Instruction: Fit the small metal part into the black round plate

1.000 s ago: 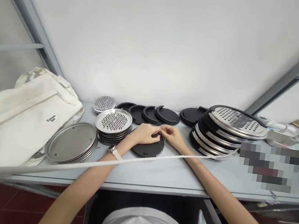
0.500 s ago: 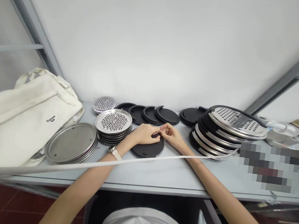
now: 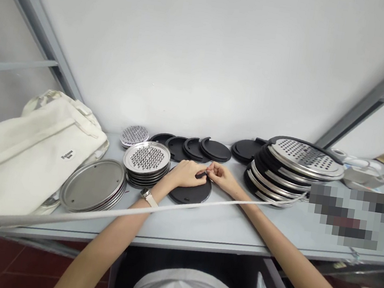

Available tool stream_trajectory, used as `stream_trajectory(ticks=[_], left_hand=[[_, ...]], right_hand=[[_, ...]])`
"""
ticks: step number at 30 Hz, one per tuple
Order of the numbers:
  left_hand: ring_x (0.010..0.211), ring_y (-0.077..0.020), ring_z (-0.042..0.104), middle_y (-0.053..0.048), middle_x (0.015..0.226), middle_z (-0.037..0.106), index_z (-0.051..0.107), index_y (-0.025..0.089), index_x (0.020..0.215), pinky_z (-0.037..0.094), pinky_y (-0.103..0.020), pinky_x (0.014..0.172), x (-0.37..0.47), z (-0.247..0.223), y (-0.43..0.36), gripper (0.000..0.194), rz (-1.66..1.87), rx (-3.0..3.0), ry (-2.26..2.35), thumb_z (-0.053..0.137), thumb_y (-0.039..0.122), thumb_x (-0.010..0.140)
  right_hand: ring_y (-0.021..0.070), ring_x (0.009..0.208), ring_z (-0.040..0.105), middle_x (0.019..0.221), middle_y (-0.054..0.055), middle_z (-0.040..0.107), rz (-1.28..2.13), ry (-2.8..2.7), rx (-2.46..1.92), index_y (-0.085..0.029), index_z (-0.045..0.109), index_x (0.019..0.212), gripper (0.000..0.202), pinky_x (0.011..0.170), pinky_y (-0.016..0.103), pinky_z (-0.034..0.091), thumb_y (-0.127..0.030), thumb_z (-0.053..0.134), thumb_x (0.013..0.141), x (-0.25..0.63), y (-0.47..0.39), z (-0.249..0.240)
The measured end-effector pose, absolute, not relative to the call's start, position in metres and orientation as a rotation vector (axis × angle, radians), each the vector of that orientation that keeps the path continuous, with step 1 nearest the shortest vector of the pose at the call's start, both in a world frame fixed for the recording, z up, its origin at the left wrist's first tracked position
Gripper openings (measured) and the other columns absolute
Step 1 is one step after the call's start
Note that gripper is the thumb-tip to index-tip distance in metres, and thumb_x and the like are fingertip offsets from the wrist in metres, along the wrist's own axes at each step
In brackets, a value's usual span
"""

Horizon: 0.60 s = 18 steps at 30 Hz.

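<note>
A black round disc (image 3: 190, 194) with a small hole near its front edge lies on the table in front of me. My left hand (image 3: 187, 174) reaches over its far side, thumb and fingers closed on the rim. Against the left fingertips, my right hand (image 3: 222, 177) makes a pinch at the disc's far right edge. Whatever sits between those right fingertips is too small and hidden to name. Just left of my left hand stands a stack of round metal grater plates (image 3: 147, 157) with raised teeth.
Plain metal discs (image 3: 93, 185) are stacked at the left beside a cream bag (image 3: 34, 150). Black round holders (image 3: 215, 150) line the wall. A tall stack of perforated metal plates and black rings (image 3: 304, 157) stands right. A pale cord (image 3: 183, 205) crosses before my forearms.
Both hands stay at the disc's far edge, with the right fingertips shifting slightly. The whole view has moved a little; nothing else has visibly changed place.
</note>
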<state>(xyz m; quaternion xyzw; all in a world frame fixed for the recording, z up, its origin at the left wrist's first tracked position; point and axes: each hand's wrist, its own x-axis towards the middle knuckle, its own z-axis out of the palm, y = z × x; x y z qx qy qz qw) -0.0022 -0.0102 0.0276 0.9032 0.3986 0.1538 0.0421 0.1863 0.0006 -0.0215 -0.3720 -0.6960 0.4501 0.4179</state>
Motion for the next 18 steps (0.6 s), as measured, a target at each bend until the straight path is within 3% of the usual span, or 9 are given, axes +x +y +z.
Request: stream_trajectory(ticks=[6, 12, 18], left_hand=[[0.063, -0.0165, 0.059, -0.001, 0.066, 0.062, 0.062, 0.021, 0.079, 0.035, -0.025, 0.059, -0.0021, 0.0279, -0.0105, 0.021, 0.477, 2.762, 1.222, 0.049, 0.037, 0.083], [0.065, -0.0161, 0.060, -0.001, 0.069, 0.063, 0.062, 0.021, 0.081, 0.035, -0.024, 0.059, -0.0021, 0.0288, -0.0106, 0.019, 0.469, 2.772, 1.207, 0.049, 0.035, 0.084], [0.066, -0.0161, 0.060, -0.001, 0.072, 0.065, 0.062, 0.022, 0.080, 0.035, -0.024, 0.058, -0.0020, 0.0303, -0.0114, 0.019, 0.453, 2.777, 1.187, 0.050, 0.035, 0.084]], right_hand=[[0.0103, 0.056, 0.038, 0.064, -0.004, 0.045, 1.009, -1.861, -0.960, -0.020, 0.048, 0.079, 0.039, 0.052, 0.023, 0.032, -0.058, 0.053, 0.084, 0.1896, -0.0053, -0.0222], [0.0094, 0.052, 0.033, 0.058, -0.007, 0.037, 0.962, -1.897, -0.971, -0.021, 0.048, 0.085, 0.036, 0.049, 0.022, 0.027, -0.056, 0.053, 0.085, 0.1917, -0.0051, -0.0222], [0.0099, 0.053, 0.040, 0.060, -0.005, 0.048, 1.094, -1.855, -0.941, -0.021, 0.047, 0.088, 0.038, 0.050, 0.022, 0.032, -0.058, 0.054, 0.084, 0.1917, -0.0012, -0.0238]])
